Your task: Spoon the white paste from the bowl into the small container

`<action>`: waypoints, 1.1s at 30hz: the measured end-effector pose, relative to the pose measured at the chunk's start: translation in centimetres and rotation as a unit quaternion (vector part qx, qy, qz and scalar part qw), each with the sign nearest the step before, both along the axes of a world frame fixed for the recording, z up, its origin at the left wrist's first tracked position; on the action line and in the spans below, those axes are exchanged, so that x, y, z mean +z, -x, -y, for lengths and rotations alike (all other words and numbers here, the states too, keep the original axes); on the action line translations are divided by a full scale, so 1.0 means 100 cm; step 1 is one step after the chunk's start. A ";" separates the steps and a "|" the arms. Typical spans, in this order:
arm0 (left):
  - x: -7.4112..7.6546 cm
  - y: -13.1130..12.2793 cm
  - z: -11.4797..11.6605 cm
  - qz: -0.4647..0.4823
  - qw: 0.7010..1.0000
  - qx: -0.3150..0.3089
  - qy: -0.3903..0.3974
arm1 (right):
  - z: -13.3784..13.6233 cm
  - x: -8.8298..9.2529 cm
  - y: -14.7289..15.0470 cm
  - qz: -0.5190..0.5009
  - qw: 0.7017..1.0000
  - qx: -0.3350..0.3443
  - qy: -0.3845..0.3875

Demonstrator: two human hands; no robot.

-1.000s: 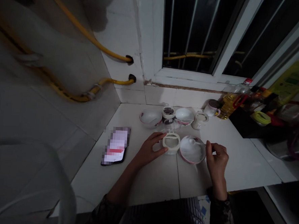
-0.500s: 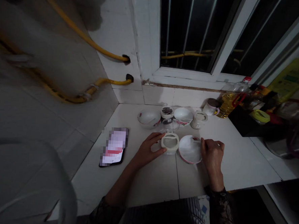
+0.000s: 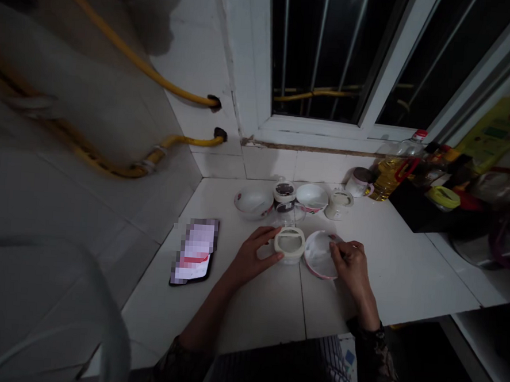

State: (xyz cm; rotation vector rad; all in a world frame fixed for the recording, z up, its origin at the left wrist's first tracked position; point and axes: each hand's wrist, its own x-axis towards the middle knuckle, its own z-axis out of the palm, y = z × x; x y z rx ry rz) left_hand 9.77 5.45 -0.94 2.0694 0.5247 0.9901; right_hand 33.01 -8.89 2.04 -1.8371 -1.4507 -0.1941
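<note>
Near the middle of the counter, my left hand [image 3: 253, 254] grips a small clear seasoning jar [image 3: 289, 245] with a cream-coloured rim, thumb and fingers around its left side. Its clear lid [image 3: 290, 211] stands flipped up at the back. Right beside the jar sits a white bowl [image 3: 319, 271] with a pink outer edge and pale contents. Over the bowl's right side, my right hand [image 3: 354, 269] is pinched closed on what looks like a small pale spoon [image 3: 315, 257], its head low in the bowl. Dim light blurs the spoon's outline.
Behind stand a bowl [image 3: 253, 203], a jar with dark contents [image 3: 285, 191], another bowl [image 3: 312, 197] and a cream-lidded jar [image 3: 339, 205]. A phone [image 3: 195, 251] lies at left. A mug [image 3: 359, 183], an oil bottle [image 3: 388, 176] and a black box [image 3: 413, 212] are at right.
My right hand has moved left, from the bowl's right rim to over its inside, taking the spoon with it. My left hand stays on the jar.
</note>
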 end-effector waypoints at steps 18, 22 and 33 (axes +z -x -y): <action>-0.001 -0.002 0.000 -0.002 1.000 0.003 -0.003 | 0.017 0.020 -0.004 -0.290 0.956 -0.054 0.000; -0.001 -0.002 0.000 0.002 1.000 0.006 -0.002 | 0.014 0.025 0.001 -0.303 0.949 -0.079 -0.044; -0.002 -0.002 0.000 -0.002 1.000 0.007 -0.018 | -0.007 0.033 0.056 0.238 0.949 0.072 -0.196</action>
